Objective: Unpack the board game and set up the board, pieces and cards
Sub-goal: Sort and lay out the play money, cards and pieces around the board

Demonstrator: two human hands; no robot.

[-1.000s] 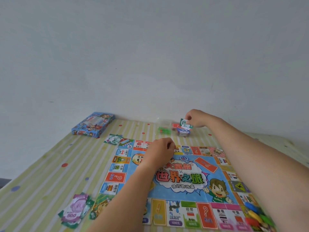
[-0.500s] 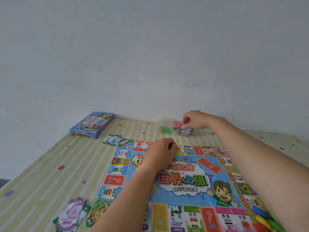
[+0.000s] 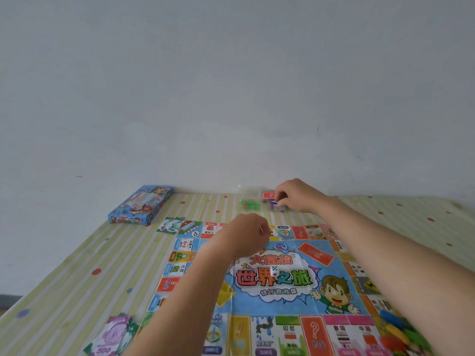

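Board (image 3: pixel 295 307) title upright, box (image 3: pixel 140 205) lengthwise toward wall (image 3: pixel 231 98)

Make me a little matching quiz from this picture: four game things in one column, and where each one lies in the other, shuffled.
Things:
1. game box
2. die
3. purple 500 notes
4. green pieces

Places:
a. on the middle of the board
b. left of the board, nearest the camera
c. far left, by the wall
d. just past the board's far edge

Pairs: 1-c, 2-a, 3-b, 4-d
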